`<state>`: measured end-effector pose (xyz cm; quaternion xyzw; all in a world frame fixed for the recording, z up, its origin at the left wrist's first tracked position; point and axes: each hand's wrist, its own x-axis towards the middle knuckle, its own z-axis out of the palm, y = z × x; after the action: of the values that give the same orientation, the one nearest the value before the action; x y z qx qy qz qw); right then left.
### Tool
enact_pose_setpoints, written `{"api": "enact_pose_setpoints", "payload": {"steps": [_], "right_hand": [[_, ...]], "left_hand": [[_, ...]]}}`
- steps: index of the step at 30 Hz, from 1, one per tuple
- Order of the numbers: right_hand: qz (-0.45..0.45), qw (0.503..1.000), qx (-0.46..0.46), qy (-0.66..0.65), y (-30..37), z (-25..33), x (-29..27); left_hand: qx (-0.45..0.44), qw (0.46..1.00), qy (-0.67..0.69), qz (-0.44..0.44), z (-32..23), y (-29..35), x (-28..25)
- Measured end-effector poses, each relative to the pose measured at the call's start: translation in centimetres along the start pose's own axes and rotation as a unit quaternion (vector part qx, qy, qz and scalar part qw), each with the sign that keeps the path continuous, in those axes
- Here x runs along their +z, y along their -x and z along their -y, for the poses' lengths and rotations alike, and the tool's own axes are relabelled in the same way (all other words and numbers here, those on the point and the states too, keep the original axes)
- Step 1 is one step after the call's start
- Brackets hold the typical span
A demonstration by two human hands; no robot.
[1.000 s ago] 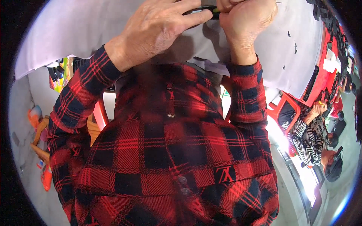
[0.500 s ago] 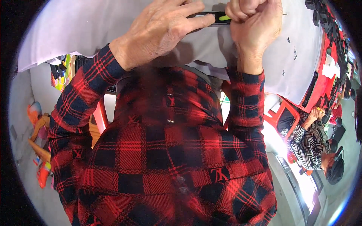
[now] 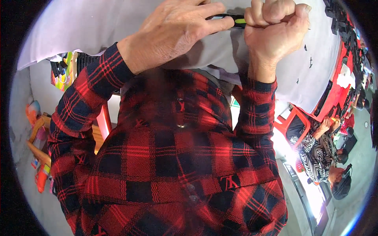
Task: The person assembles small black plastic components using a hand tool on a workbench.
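Observation:
At the top of the view, my left hand [image 3: 169, 33] has its fingers bent over a narrow black part [image 3: 235, 17] lying at the table's near side. A pale glossy strip of that part shows between the fingers. Just right of it my right hand [image 3: 275, 37] is closed in a fist, thumb pressed against the curled fingers. A yellow-green handle end [image 3: 239, 21] sticks out of the fist's left side, against the black part. A thin tip shows at the fist's right side. The rest of that tool is hidden in the fist.
Small black pieces [image 3: 310, 62] lie on the pale table cloth [image 3: 90, 23] to the right. Beyond stand a red-covered table [image 3: 334, 88] with many black parts, white crumpled paper [image 3: 346, 76] and a red stool [image 3: 295, 122]. A co-worker [image 3: 319, 145] in a zigzag-patterned top sits at the right.
Both hands, the black part and the yellow-green-handled tool appear slightly further right and lower in view. The right fist is a little further from the left hand's fingers, its thumb more in sight.

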<state>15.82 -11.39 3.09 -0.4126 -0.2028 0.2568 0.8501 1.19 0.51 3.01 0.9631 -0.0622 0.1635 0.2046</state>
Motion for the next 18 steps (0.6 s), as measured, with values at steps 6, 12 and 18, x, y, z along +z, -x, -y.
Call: {"api": "enact_pose_setpoints", "payload": {"steps": [6,12,18], "right_hand": [[-0.011,1.000,0.008,0.027,-0.1,-0.1,0.2],[0.001,0.999,0.024,0.022,-0.1,-0.5,0.5],[0.025,0.999,0.008,0.034,-0.2,0.1,-0.1]], "left_hand": [[0.000,1.000,0.013,-0.023,0.1,0.2,0.3],[0.004,0.999,-0.003,-0.033,0.0,0.2,0.1],[-0.003,1.000,0.016,-0.023,0.0,0.1,-0.1]]}}
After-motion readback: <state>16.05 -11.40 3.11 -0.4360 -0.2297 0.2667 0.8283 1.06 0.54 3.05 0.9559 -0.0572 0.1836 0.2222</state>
